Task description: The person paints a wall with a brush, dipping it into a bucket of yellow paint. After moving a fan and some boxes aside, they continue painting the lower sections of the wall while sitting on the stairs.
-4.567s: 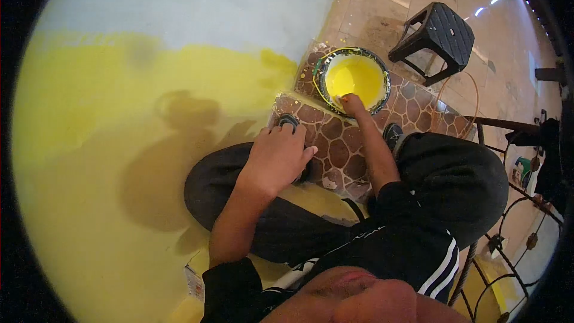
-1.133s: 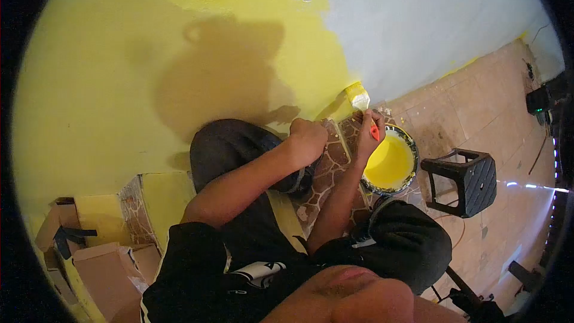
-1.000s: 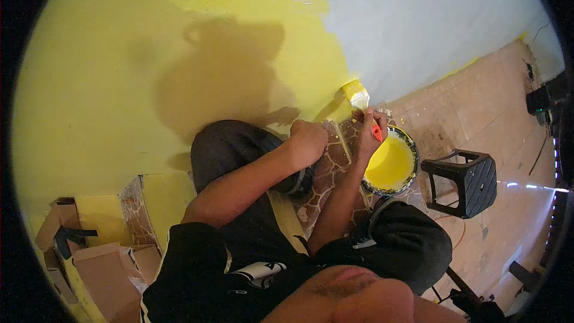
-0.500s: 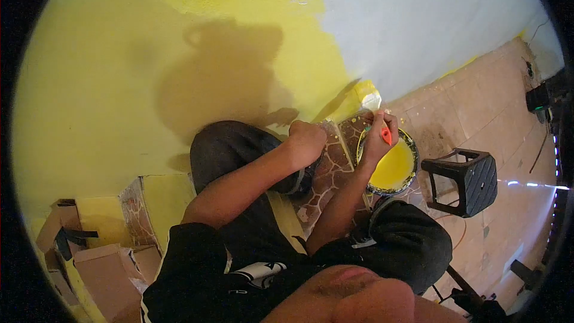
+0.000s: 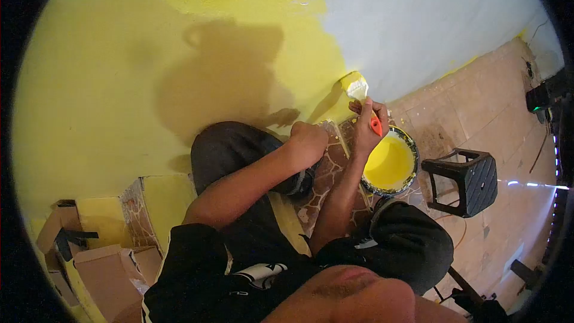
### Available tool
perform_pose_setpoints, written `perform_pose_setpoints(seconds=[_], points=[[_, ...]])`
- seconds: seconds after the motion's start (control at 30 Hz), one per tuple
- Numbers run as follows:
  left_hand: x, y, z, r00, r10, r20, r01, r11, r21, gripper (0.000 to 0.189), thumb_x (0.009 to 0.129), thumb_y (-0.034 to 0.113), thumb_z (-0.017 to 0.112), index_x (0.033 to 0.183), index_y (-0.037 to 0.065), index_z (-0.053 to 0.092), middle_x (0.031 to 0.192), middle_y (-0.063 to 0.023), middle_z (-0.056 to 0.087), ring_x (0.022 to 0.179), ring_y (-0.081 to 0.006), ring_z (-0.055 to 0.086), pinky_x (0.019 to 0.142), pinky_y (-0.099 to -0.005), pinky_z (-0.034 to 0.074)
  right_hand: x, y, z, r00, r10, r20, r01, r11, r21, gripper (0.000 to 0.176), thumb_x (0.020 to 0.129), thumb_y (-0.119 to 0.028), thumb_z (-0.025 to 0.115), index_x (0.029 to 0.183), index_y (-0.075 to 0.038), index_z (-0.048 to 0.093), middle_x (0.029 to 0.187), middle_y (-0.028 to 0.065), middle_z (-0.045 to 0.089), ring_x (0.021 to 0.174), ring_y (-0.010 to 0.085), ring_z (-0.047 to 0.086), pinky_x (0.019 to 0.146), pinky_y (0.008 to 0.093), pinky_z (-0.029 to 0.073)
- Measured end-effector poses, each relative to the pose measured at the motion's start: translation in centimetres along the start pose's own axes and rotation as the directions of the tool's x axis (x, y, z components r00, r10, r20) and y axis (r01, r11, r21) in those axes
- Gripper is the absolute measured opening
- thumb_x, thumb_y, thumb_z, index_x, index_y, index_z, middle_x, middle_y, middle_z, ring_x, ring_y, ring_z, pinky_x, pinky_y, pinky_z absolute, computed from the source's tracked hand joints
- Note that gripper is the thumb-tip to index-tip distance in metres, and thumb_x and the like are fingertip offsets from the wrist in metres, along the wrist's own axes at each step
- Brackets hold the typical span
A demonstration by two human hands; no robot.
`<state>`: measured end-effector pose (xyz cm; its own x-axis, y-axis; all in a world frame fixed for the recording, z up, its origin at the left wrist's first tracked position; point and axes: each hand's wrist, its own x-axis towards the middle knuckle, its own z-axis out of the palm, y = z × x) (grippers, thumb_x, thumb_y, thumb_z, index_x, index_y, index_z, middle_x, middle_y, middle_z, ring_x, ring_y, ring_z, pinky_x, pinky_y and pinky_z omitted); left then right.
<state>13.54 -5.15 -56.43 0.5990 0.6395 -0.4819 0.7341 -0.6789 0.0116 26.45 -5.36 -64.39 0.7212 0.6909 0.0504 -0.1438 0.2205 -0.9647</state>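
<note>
My right hand (image 5: pixel 372 121) grips a paintbrush (image 5: pixel 357 86) by its handle, with the red handle end pointing back toward me. Yellow paint coats the bristles, which touch the low part of the wall (image 5: pixel 326 48) where fresh yellow meets pale white. Just below and to the right of that hand, a black-rimmed bucket (image 5: pixel 388 164) of yellow paint stands on the floor. My left hand (image 5: pixel 308 142) is curled closed beside my bent knee; its fingertips and anything inside them are hidden.
A black plastic stool (image 5: pixel 466 182) stands right of the bucket on the tiled floor (image 5: pixel 442 101). Yellow-painted steps (image 5: pixel 170 203) and brown cardboard (image 5: pixel 110 275) lie at lower left. A black device (image 5: pixel 538 97) is at the far right edge.
My right hand has moved the paintbrush a little left and up along the wall, uncovering more of the bucket. The left hand stays almost still.
</note>
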Motion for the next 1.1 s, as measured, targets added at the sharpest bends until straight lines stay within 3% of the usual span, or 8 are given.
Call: perform_pose_setpoints(seconds=[0.17,0.27,0.4,0.6,0.77,0.87,1.0,1.1], points=[[-0.3,0.2,0.3,0.998,-0.031,-0.051,0.032,0.999,0.037,0.011,0.072,0.008,0.058,0.073,0.005,0.068,0.073,-0.0151,0.066,0.068,-0.0304,0.067,0.056,-0.0437,0.05,-0.2,-3.0,-0.3,0.997,-0.053,-0.064,0.058,0.995,0.076,0.016,0.093,-0.014,0.054,0.089,0.001,0.053,0.078,0.0165,0.066,0.068,0.021,0.067,0.064,0.0312,0.055],[-0.4,-0.1,0.3,1.0,0.016,0.018,-0.017,0.998,0.052,0.011,0.072,0.009,0.057,0.072,0.005,0.068,0.071,-0.0143,0.066,0.068,-0.0302,0.067,0.057,-0.0437,0.051,0.4,-3.4,-0.8,0.988,-0.122,-0.098,0.148,0.93,0.337,0.015,0.093,-0.012,0.052,0.088,0.002,0.051,0.082,0.0217,0.064,0.068,0.0264,0.067,0.068,0.038,0.057],[-0.2,-0.2,0.7,0.998,0.039,-0.046,-0.038,0.999,0.029,0.011,0.072,0.009,0.058,0.071,0.005,0.068,0.07,-0.0143,0.066,0.068,-0.0301,0.067,0.057,-0.0434,0.051,0.7,-0.2,-0.8,0.99,-0.106,-0.089,0.13,0.928,0.35,0.015,0.093,-0.013,0.054,0.088,0.002,0.051,0.08,0.0206,0.065,0.068,0.0256,0.067,0.067,0.0367,0.057],[-0.4,-0.1,0.8,0.998,0.028,-0.062,-0.026,0.999,0.038,0.011,0.072,0.008,0.057,0.07,0.003,0.067,0.072,-0.0161,0.066,0.07,-0.0303,0.067,0.057,-0.0428,0.051,-0.1,5.5,-1.1,0.996,0.074,-0.048,-0.054,0.944,0.327,0.016,0.092,-0.014,0.058,0.086,-0.001,0.05,0.078,0.0182,0.065,0.067,0.0227,0.067,0.066,0.0317,0.056],[-0.6,0.5,-0.4,0.999,0.009,0.044,-0.01,0.999,0.032,0.012,0.071,0.008,0.057,0.072,0.003,0.068,0.072,-0.0162,0.066,0.072,-0.031,0.067,0.06,-0.0453,0.051,-0.5,8.8,-1.9,0.99,0.112,-0.088,-0.084,0.96,0.267,0.012,0.091,-0.009,0.057,0.084,0.0,0.051,0.075,0.0136,0.064,0.063,0.0195,0.066,0.062,0.0297,0.055],[-0.5,0.0,0.3,0.999,0.018,0.034,-0.018,1.0,-0.005,0.012,0.071,0.008,0.057,0.073,0.003,0.068,0.071,-0.016,0.066,0.073,-0.0319,0.067,0.06,-0.0451,0.051,-0.8,7.8,-2.7,0.988,0.078,-0.136,-0.066,0.994,0.085,0.013,0.09,-0.009,0.058,0.082,-0.001,0.052,0.075,0.0123,0.065,0.062,0.0188,0.065,0.062,0.0292,0.055],[-0.6,0.1,-0.3,0.994,-0.002,0.105,-0.003,0.999,0.05,0.012,0.072,0.009,0.058,0.072,0.003,0.068,0.071,-0.0157,0.066,0.074,-0.0317,0.067,0.058,-0.0437,0.052,-0.2,7.1,-3.2,0.979,0.142,-0.147,-0.124,0.984,0.127,0.013,0.089,-0.009,0.059,0.08,-0.001,0.053,0.074,0.0108,0.065,0.062,0.0169,0.065,0.062,0.0276,0.054],[-0.4,0.0,0.3,1.0,-0.002,0.005,0.002,0.998,0.057,0.011,0.071,0.009,0.058,0.072,0.004,0.068,0.071,-0.0151,0.066,0.073,-0.0307,0.068,0.057,-0.0427,0.052,0.4,5.1,-1.9,0.982,0.142,-0.124,-0.122,0.98,0.155,0.014,0.089,-0.009,0.058,0.079,0.0,0.054,0.07,0.0106,0.064,0.062,0.0151,0.065,0.062,0.0262,0.052]])
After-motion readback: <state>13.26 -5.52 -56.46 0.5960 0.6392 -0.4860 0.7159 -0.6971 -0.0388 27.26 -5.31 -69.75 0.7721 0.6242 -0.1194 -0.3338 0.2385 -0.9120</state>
